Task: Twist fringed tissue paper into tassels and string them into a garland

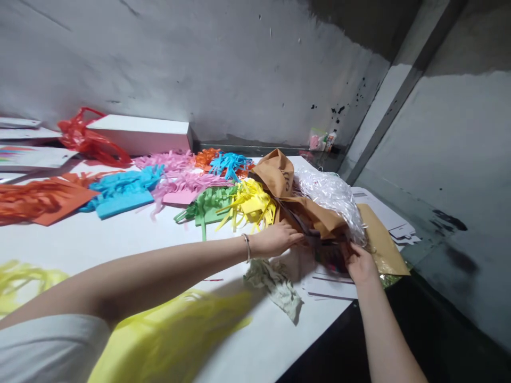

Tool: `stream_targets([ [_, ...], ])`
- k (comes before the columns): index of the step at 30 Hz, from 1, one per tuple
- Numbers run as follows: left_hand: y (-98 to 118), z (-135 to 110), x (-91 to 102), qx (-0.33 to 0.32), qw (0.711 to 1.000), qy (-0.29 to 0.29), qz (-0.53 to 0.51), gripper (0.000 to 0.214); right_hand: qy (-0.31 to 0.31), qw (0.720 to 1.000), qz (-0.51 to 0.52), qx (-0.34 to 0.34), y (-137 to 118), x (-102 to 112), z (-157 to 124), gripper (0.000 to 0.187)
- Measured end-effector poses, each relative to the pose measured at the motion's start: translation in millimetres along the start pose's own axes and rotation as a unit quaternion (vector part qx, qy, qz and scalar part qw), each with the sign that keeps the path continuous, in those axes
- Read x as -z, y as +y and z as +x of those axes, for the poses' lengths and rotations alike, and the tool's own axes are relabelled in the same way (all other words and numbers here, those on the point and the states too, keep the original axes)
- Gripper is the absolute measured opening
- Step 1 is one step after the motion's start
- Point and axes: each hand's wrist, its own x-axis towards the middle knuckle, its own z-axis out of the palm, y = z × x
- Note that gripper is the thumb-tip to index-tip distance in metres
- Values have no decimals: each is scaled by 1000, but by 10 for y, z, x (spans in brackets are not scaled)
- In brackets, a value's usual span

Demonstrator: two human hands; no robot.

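A crumpled brown bag (327, 218) with dark edging and dark lettering lies at the right part of the table. On its near left side, my left hand (277, 239) grips the bag, with the fingertips partly hidden in its folds. My right hand (361, 263) is closed on the bag's near right edge, thumb on top. Behind the bag and against it rests a heap of shiny white plastic strands (329, 191). Just left of the bag sits a yellow fringed bundle (253, 205). A pale crumpled cloth (275, 284) lies below my left hand.
Fringed bundles in green (213, 205), pink (183, 186), blue (123, 191) and orange (48, 199) line the white table (159, 236). A white box (143, 133) and red plastic bag (90, 138) stand behind. Yellow sheeting (171, 335) is nearest me; a tan envelope (381, 239) lies right.
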Motion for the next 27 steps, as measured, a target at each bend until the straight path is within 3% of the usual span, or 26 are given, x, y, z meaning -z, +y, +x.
stream_targets([
  [5, 26, -62, -160, 24, 1000, 5, 9, 22, 48, 988, -125, 78, -20, 76, -616, 40],
  [8, 15, -69, -145, 73, 995, 60, 14, 31, 69, 956, -230, 167, -74, -104, -944, 27],
  [11, -11, -73, -100, 101, 989, 110, 21, 34, -36, 913, -310, 263, -100, -470, -1130, 15],
  [14, -39, -93, -77, 96, 986, 131, 29, 27, -142, 860, -370, 322, -90, -874, -1103, 27],
  [18, -55, -141, -81, 64, 988, 135, 34, 24, -118, 819, -458, 325, -136, -1191, -828, 36],
  [22, -77, -170, -88, 23, 992, 118, 37, 28, -71, 791, -515, 323, -282, -1248, -673, 45],
  [25, -141, -150, -82, 19, 991, 123, 44, 40, -55, 746, -550, 371, -351, -1205, -721, 61],
  [27, -192, -105, -60, 24, 991, 127, 47, 46, -31, 712, -569, 410, -350, -1157, -763, 59],
])
